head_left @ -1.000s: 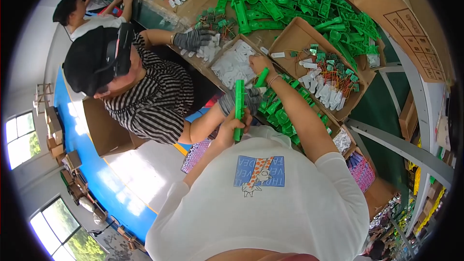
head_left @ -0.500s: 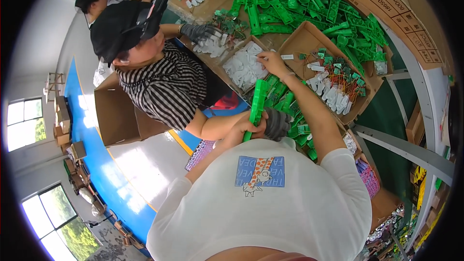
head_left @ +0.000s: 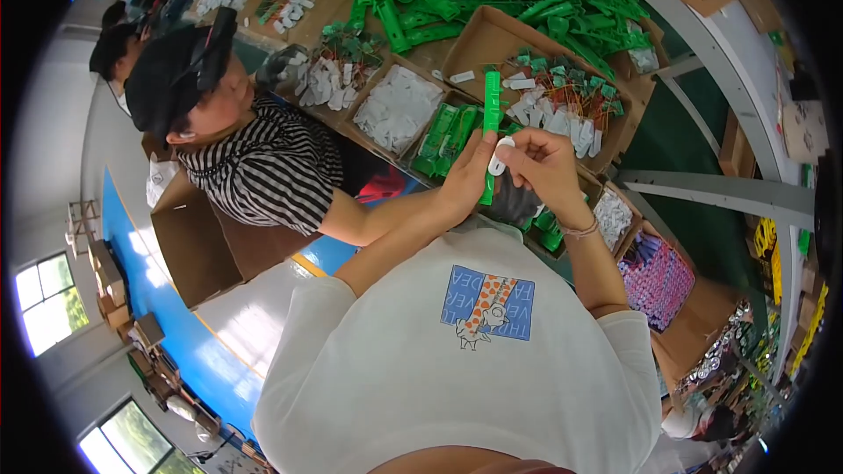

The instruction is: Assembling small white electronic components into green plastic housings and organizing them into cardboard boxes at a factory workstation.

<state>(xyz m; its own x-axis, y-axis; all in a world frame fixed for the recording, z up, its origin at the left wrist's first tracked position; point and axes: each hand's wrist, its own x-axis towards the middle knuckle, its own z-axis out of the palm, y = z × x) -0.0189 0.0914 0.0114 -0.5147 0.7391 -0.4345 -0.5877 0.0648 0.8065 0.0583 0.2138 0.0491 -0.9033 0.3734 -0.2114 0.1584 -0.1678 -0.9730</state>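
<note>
My left hand (head_left: pixel 465 174) is closed round a long, narrow green plastic housing (head_left: pixel 492 105), held upright in front of my chest. A small white oval plastic piece (head_left: pixel 501 156) is pinched in my right hand (head_left: pixel 549 165), its thumb and fingers laying it against the housing's lower half. Just below both hands is a grey-gloved hand (head_left: pixel 514 202) of the co-worker, partly hidden by mine. More green housings (head_left: pixel 446 136) lie in a box beyond my left hand. A pile of white plastic pieces (head_left: pixel 393 110) fills the box to their left.
At the left a co-worker in a striped shirt (head_left: pixel 272 158) leans in close, an arm beside mine. A cardboard tray (head_left: pixel 474 35) holds circuit boards with wires and white parts. Green housings (head_left: pixel 439 0) are heaped at the back. A metal frame bar (head_left: pixel 720 193) runs at the right.
My right hand has come back from the box of white pieces with one white piece, now against the housing. My left hand has turned the housing more upright. The view has shifted.
</note>
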